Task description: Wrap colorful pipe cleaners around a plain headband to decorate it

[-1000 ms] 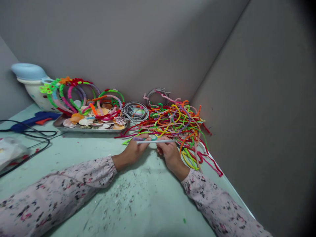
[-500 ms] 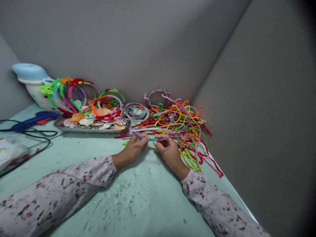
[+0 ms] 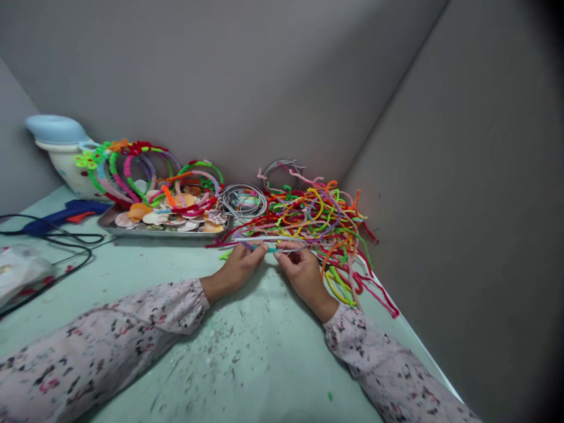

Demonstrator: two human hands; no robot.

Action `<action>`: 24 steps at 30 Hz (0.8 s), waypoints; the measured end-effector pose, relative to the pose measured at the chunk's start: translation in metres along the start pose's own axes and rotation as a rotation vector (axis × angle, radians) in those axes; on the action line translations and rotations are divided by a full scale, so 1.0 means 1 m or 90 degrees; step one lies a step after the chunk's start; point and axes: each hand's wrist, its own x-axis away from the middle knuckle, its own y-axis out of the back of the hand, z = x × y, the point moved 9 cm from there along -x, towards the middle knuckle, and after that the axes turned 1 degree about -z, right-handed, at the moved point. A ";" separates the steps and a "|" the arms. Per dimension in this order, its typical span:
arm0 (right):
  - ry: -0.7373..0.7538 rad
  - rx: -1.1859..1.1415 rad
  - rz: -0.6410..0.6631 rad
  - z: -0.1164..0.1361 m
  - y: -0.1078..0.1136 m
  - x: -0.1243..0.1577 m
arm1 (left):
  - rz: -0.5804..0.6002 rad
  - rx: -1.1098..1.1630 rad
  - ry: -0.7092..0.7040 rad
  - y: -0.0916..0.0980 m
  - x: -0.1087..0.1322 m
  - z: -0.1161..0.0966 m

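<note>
Both hands are together above the table, on a thin grey wire hoop [image 3: 288, 238] seen nearly edge-on. Purple and teal pipe cleaner covers part of the hoop, and the teal stretch [image 3: 272, 249] shows between my hands. My left hand [image 3: 240, 264] is closed on the wrapped part, thumb and fingers pinching it. My right hand [image 3: 304, 275] pinches the hoop just right of the teal, the thumb tip beside the end of the wrap. Whether a loose teal end lies in the right fingers is too small to tell.
Behind my hands lies a tangled heap of coloured pipe cleaners [image 3: 304, 214]. Coiled grey wire [image 3: 227, 202] sits left of it. A metal tray [image 3: 176, 233] holds shells and wrapped hoops [image 3: 127, 170]. Farther left are a blue glue gun [image 3: 61, 216], a black cord [image 3: 88, 252] and a white-and-blue container [image 3: 66, 158].
Less of the teal pipe cleaner stands out between my fingers, and the hoop appears slightly turned or tilted. My hands stay in nearly the same place.
</note>
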 end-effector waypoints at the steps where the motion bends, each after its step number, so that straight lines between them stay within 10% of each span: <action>1: -0.002 0.005 0.002 0.000 0.000 0.000 | -0.005 -0.005 0.011 0.001 0.000 0.002; 17: 0.050 0.104 0.023 0.018 0.003 0.000 | -0.012 -0.099 -0.091 0.003 0.004 -0.025; 24: -0.132 -0.036 0.053 -0.008 -0.005 0.005 | -0.015 -0.131 -0.128 0.002 0.005 -0.025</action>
